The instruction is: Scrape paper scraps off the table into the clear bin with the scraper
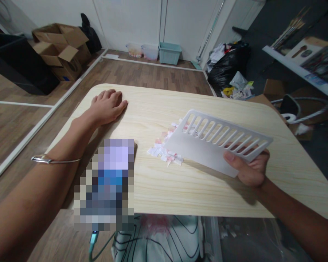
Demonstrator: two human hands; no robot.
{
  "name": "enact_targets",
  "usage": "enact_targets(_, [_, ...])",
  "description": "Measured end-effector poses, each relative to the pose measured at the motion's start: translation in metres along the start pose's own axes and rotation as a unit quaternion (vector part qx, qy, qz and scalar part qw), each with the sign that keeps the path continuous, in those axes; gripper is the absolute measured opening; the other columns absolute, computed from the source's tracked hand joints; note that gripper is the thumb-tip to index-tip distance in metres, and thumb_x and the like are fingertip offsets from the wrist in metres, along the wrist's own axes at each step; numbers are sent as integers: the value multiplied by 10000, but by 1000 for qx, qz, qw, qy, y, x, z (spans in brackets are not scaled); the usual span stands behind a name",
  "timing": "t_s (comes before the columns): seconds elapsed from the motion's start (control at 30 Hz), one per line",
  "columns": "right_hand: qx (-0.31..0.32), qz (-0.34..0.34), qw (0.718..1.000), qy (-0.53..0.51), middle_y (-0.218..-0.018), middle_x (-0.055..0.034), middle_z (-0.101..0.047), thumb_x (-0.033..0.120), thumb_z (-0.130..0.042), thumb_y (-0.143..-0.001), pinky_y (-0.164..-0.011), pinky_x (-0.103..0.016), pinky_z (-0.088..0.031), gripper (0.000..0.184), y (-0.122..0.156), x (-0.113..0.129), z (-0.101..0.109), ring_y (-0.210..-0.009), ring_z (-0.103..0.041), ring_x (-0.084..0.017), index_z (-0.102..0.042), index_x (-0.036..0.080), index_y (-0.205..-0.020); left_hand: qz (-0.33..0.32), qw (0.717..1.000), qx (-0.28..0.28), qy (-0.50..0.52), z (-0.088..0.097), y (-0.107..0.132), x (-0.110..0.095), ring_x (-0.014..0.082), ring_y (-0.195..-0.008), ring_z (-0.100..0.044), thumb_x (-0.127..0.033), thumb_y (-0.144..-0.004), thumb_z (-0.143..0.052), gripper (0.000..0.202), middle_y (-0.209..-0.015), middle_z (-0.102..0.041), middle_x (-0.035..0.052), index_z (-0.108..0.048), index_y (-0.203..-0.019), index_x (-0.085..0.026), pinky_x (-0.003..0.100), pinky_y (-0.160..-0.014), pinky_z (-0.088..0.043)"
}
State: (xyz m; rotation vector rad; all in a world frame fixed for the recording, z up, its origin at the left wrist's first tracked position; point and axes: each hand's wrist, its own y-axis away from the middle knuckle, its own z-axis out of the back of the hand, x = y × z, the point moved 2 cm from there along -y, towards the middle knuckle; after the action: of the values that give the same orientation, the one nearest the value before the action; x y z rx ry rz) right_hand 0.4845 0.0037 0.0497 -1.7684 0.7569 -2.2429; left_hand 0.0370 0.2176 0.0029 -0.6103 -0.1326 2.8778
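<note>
- White plastic, slotted along its far side: holding this scraper (194,146) by its right end in the right hand (252,169), laying the thumb across the upper face and curling the fingers behind, partly showing through the slots.
- For doing this well, probably: bringing the left end evenly down to the table (150,196), pressing lightly and guiding slowly, so as not to scatter the paper scraps (162,150).
- Likely helping too: gripping firmly without bending the plastic, and leaning on the left hand (107,106) for balance.
- From the right hand, extending leftward along the scraper to its free end; there meeting the loose heap of scraps, lying partly behind that end in this view. Not showing clearly: any contact between the two.
- Casting a shadow on the wood below the scraper's near edge, so seemingly hanging above the tabletop at the held end.
- At the far left of the table, resting the left hand palm down, spreading the fingers loosely, gripping nothing visible, and lying well apart from the scraper.
</note>
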Motion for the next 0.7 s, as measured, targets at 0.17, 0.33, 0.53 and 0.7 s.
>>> enact_targets(0.17, [3, -22, 1000, 3, -686, -15, -890, 237, -1065, -665, -427, -276, -620, 153, 0, 1, 0, -463, -805, -261, -960, 340, -708, 19, 999, 19, -38, 3, 3, -9, 622, -1908, -420, -715, -1181, -403, 842, -2014, -567, 258, -674, -1817, -234, 815, -1545, -349])
enact_targets(0.33, [-2, -36, 999, 2, -702, -36, -899, 295, -1121, -647, -462, -290, -660, 182, 0, -1, 2, -486, -823, -271, -948, 324, -698, 19, 999, 18, -39, 5, 5, -12, 632, -1900, -430, -708, -1173, -402, 862, -2021, -573, 246, -654, -1853, -244, 843, -1540, -347])
enact_targets(0.53, [-10, -47, 999, 5, -723, -52, -909, 347, -1188, -633, -497, -317, -696, 283, 1, -3, 4, -527, -844, -283, -913, 298, -679, 21, 998, 33, -43, 8, 5, -14, 617, -1908, -434, -711, -1155, -420, 881, -2036, -560, 224, -625, -1886, -264, 809, -1556, -344])
enact_targets(0.7, [-11, -47, 999, 1, -740, -62, -915, 366, -1194, -656, -545, -341, -732, 320, 3, -5, 4, -585, -881, -303, -883, 292, -653, 27, 996, 51, -65, 11, 5, -16, 598, -1944, -396, -737, -1166, -353, 911, -2065, -517, 233, -607, -1889, -243, 775, -1566, -354])
